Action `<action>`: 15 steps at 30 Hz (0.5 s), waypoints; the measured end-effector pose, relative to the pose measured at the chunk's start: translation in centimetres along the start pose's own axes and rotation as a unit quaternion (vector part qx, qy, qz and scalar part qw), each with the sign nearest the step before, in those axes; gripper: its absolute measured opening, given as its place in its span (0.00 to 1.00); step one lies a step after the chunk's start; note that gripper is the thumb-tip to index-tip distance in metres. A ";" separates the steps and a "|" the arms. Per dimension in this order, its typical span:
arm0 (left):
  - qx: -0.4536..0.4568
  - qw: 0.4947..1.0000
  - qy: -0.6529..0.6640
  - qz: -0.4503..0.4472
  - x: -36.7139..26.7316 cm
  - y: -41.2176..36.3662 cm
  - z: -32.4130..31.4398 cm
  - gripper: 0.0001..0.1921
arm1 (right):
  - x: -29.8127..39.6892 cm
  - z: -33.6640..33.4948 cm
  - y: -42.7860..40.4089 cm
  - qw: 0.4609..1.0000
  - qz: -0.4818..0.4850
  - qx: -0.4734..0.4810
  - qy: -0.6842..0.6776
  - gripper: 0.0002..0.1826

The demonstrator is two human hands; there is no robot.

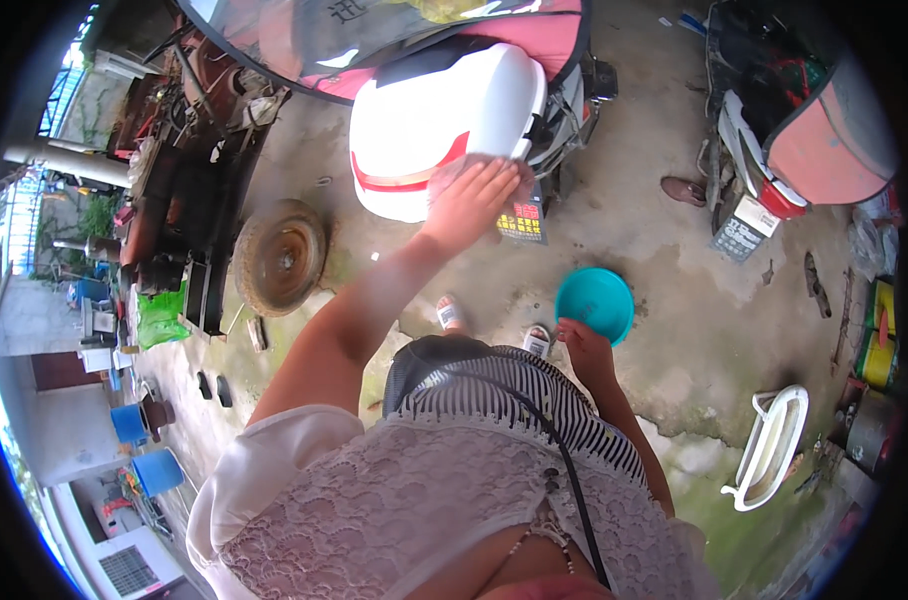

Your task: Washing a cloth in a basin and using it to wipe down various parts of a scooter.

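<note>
My left hand (pixel 475 196) lies flat over a thin brownish-pink cloth (pixel 525 182), pressing it against the lower edge of a white rear box (pixel 431 112) with a red stripe. The box sits at the back of a scooter, below a pink-edged windshield or canopy (pixel 491 52). A dark mudguard plate (pixel 525 223) with printed writing hangs under the box. My right hand (pixel 587 351) hangs low by my side with its fingers loosely curled. In the picture it overlaps the near rim of a teal plastic basin (pixel 596 292) on the ground; whether it touches the rim or holds anything is unclear.
Left of the scooter stand a rusty wheel with a tyre (pixel 281 257) and dark machinery (pixel 191 187). A second scooter (pixel 761 150) is at the right, near a brown shoe (pixel 683 190). A white baby bathtub (pixel 769 450) lies on the concrete (pixel 671 322).
</note>
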State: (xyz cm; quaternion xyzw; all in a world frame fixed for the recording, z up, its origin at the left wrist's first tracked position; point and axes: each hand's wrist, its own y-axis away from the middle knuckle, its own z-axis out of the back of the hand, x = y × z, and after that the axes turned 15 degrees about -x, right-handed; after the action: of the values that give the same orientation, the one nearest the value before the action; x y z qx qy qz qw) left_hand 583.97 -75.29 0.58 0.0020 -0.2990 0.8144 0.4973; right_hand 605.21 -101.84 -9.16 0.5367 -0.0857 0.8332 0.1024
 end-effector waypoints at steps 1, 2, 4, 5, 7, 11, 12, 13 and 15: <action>0.003 1.000 -0.006 0.003 0.7 1.4 0.8 0.28 | -0.3 -0.1 -0.3 0.998 0.059 0.003 0.019 0.13; -0.007 1.000 0.017 0.004 1.4 3.0 1.2 0.28 | -0.7 -0.5 -0.7 0.999 0.039 0.005 0.015 0.13; 0.006 0.999 0.047 0.005 3.8 7.3 1.3 0.29 | -0.1 -1.4 -2.0 0.999 -0.018 0.013 -0.026 0.13; 0.010 0.999 0.041 0.010 4.8 9.0 1.1 0.29 | 0.2 -1.8 -2.7 0.995 -0.084 0.014 -0.059 0.13; 0.005 0.994 0.054 0.099 6.2 10.6 1.5 0.31 | 0.0 -2.5 -4.1 0.996 -0.065 0.030 -0.050 0.12; -0.096 0.936 0.100 0.325 5.7 9.1 0.4 0.37 | 0.6 -4.2 -6.2 0.999 0.001 0.022 -0.038 0.12; -0.120 0.928 0.064 0.348 5.5 8.4 -0.4 0.37 | 1.3 -4.7 -6.6 0.999 -0.012 0.032 -0.035 0.12; -0.124 0.926 0.066 0.349 5.2 7.7 -0.7 0.37 | 1.9 -5.0 -6.9 0.998 -0.027 0.040 -0.031 0.12; -0.134 0.900 0.048 0.411 5.0 6.6 -1.3 0.37 | 3.1 -5.7 -7.3 0.999 -0.015 0.043 -0.019 0.12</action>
State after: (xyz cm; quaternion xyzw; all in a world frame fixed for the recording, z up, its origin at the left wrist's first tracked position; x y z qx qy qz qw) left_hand 576.42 -72.77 -2.18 -0.2272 -0.3549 0.8979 0.1274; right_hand 600.90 -93.07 -8.41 0.5574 -0.0439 0.8242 0.0900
